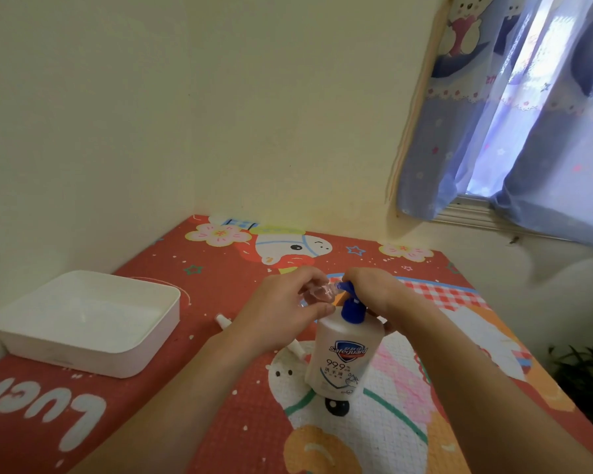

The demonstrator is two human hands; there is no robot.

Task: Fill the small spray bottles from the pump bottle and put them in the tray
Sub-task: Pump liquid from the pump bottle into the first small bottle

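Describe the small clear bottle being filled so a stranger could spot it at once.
Start at the white pump bottle with the blue pump, standing mid-table on the red cartoon mat. Just left of its blue spout, the left hand holds a small clear bottle, tilted with its mouth at the spout. It alone is transparent; the white spray tops lie loose on the mat.

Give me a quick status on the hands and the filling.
Left hand holds small bottle at blue pump spout. Right hand on pump. Tray holds no bottles. Nothing blocking.
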